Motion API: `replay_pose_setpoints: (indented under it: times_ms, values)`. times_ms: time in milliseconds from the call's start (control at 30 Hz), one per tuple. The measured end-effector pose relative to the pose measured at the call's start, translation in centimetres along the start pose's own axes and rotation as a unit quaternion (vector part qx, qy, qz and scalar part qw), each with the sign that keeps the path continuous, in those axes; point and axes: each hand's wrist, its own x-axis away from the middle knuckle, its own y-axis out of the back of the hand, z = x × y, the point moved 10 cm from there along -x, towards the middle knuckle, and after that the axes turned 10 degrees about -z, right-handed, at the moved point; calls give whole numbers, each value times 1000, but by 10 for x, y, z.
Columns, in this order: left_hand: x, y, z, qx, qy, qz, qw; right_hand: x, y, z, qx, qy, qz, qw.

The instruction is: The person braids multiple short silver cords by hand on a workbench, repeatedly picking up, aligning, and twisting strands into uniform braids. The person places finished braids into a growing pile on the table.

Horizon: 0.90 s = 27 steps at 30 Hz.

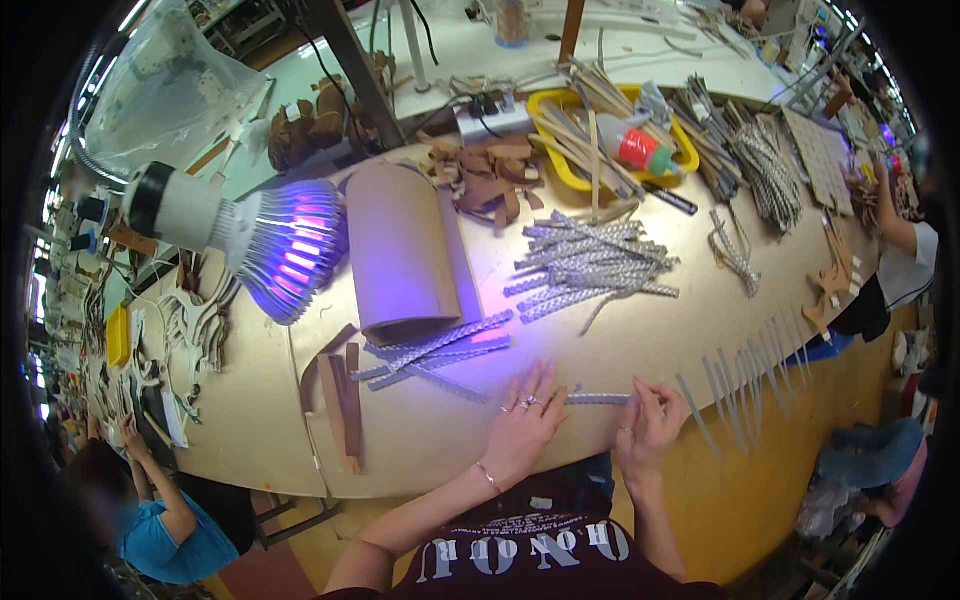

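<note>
A short grey braided strip lies across the near part of the table between my hands. My left hand rests on the tabletop with its fingers stretched out at the strip's left end, which the hand partly hides. At the strip's right end, my right hand is closed, pinching it between thumb and fingers. Beyond my hands is a loose pile of similar braided strips. A smaller group of braided strips lies to the left, in front of a tan curved roll.
A finned lamp glows violet above the left side. Brown flat strips lie below it. Farther back are brown scraps and a yellow basket with strips and a bottle. Thin grey strips hang over the right table edge.
</note>
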Motion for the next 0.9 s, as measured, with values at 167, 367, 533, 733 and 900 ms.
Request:
replay_pose_setpoints:
  times_ms: [167,367,533,733,900]
  values:
    - [3,11,7,37,-17,-40,998,-71,-52,23,-61,59,74,994]
    - [40,92,92,0,150,-143,978,-83,-122,52,-35,157,224,961]
    - [52,138,121,-129,231,-240,934,-83,-143,52,-52,208,221,951]
    - [34,78,46,-11,87,-160,983,-72,-153,65,26,399,167,901]
    - [27,55,-8,92,19,-152,984,-91,-102,76,-196,362,26,911]
